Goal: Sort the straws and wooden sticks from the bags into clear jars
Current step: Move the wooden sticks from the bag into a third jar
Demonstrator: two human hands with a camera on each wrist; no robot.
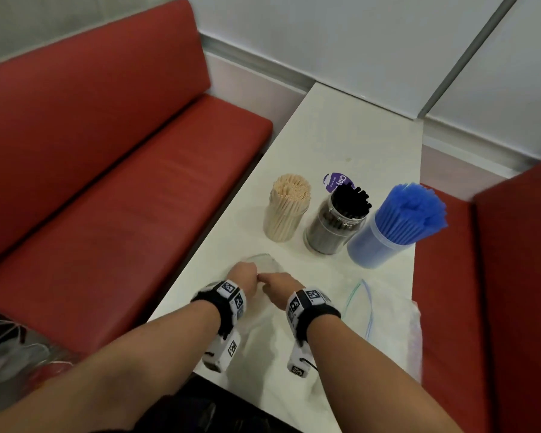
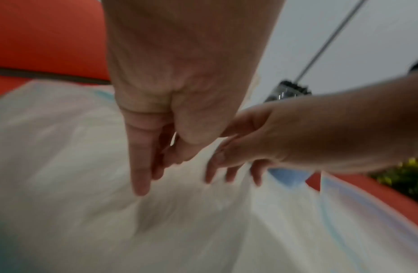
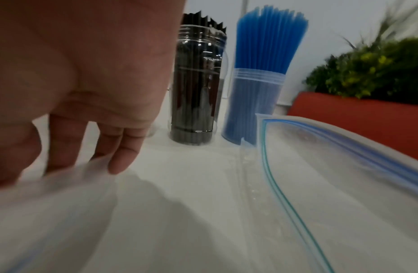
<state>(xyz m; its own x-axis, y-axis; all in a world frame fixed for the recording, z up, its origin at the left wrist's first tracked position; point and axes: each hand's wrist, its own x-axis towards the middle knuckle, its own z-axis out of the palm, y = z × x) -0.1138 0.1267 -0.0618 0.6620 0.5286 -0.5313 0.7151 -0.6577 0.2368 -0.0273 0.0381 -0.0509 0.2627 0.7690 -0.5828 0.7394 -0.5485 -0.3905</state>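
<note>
A red bench seat (image 1: 113,170) runs along the left of the white desk (image 1: 350,135). On the desk stand three clear jars in a row: at the left, the jar of wooden sticks (image 1: 286,207), pale and packed tight; in the middle, the jar of black straws (image 1: 336,220), their tips jutting above the rim; at the right, the jar of blue straws (image 1: 394,226), which fan out well above a frosted-looking wall. Behind the black straws lies a round purple label (image 1: 338,181) on which "Clay" can be read; the smaller print is too fine to make out.

Nearer the person, the left hand (image 1: 242,276) and right hand (image 1: 277,282) meet, almost touching, over a clear zip bag (image 1: 263,264) lying on the desk. Both wrist views are blurred, but the left hand's fingers (image 2: 140,166) point down, fairly straight, onto the film, and the right hand's fingers (image 3: 123,147) also hang loosely extended with the bag's edge bunched under them; a firm pinch by either cannot be confirmed. To the right a second zip bag (image 1: 384,320) with a blue-green seal lies slack by the desk's edge, its far side hard to trace against the white top. Both bags look empty. Each wrist carries a band with black-and-white square markers.
</note>
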